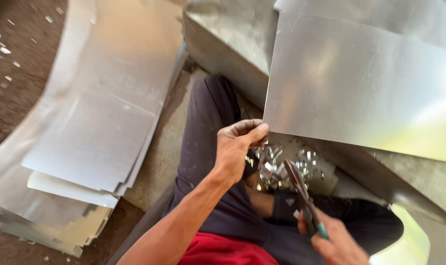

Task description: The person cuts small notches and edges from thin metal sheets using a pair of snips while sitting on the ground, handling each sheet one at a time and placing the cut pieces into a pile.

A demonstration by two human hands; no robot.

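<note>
My left hand [236, 147] pinches the lower left corner of a large shiny metal sheet [360, 83], which is held up in front of me on the right. My right hand [337, 240] grips the teal handles of metal snips [301, 191], whose blades point up and left, a little below the sheet's lower edge. Between my legs lies a pile of small shiny metal offcuts [282, 164]. I sit on the ground in dark trousers [208, 127].
A stack of cut metal sheets [100, 118] lies on the ground at the left, its edges fanned out. More sheet metal [232, 39] leans at the back. Brown dirt ground [12, 73] with scattered small scraps shows at the far left.
</note>
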